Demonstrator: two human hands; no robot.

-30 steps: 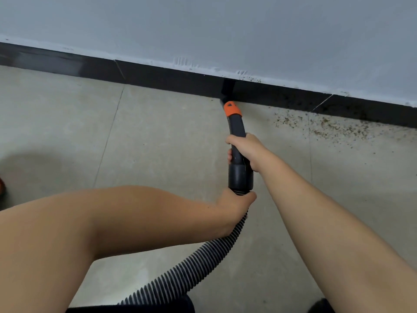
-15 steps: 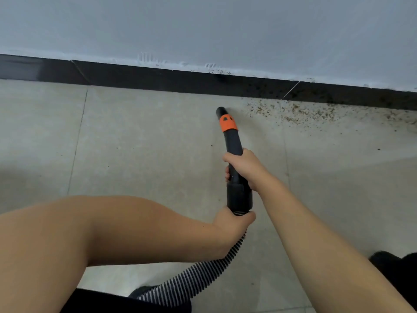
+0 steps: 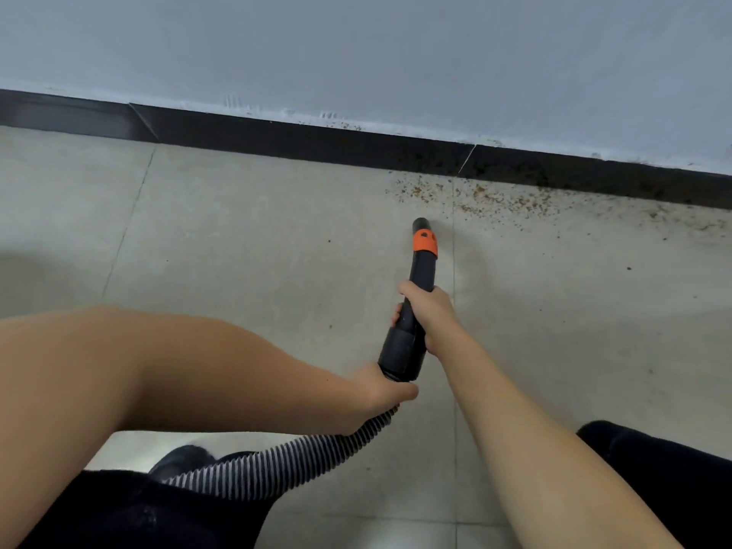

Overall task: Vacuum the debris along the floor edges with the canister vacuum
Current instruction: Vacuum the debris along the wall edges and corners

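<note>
Head view: both hands are gripping the vacuum's hose and black nozzle tube over the tiled floor.

Nearest the camera, dark-clothed legs (image 3: pixel 130 509) are showing at the bottom edge, and the ribbed hose (image 3: pixel 277 465) is running across them up to the left hand (image 3: pixel 380 398), whose fingers are curling round the hose just below the tube's wide black cuff. Just beyond, the right hand (image 3: pixel 429 311) is wrapping round the nozzle tube (image 3: pixel 420 271) at its middle. The tube's orange collar (image 3: pixel 425 242) is sitting near its open tip, which is pointing toward the wall. Past the tip, brown debris (image 3: pixel 475 198) is lying scattered on the floor (image 3: pixel 257 231) along the dark baseboard (image 3: pixel 317 140), under the pale wall (image 3: pixel 356 45).
</note>
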